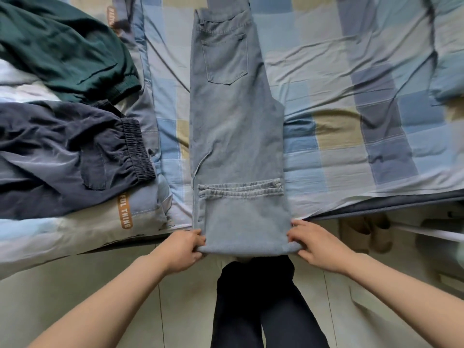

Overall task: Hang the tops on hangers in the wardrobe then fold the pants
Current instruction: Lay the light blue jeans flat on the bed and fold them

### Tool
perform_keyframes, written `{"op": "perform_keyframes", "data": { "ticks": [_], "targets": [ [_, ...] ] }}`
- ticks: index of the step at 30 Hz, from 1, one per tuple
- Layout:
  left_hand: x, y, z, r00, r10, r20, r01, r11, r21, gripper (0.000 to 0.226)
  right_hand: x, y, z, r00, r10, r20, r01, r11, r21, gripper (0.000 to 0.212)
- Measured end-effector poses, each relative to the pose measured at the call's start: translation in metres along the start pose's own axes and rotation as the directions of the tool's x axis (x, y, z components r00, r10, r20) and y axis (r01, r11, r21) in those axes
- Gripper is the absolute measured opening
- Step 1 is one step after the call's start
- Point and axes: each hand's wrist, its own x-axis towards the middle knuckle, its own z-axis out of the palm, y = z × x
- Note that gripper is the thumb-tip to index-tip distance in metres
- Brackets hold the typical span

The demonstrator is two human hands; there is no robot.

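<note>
Now both hands, left and right, pinch the jeans' folded end at the bed edge; uneven pulling could skew the fold.

- Three pairs of pants on the bed: light blue jeans at twelve o'clock, dark navy pants at nine, green pants at ten.
- Two hands, left hand and right hand, both at six.
</note>
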Motion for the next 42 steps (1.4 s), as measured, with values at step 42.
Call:
{"op": "perform_keyframes", "data": {
  "ticks": [42],
  "targets": [
    [0.165, -0.053, -0.056, 0.807, -0.556, -0.199, 0.275, 0.652, -0.706, 0.042, 0.176, 0.106, -0.045, 0.943, 0.248, 0.220, -0.332, 0.733, 0.594, 0.018]
  ]
}}
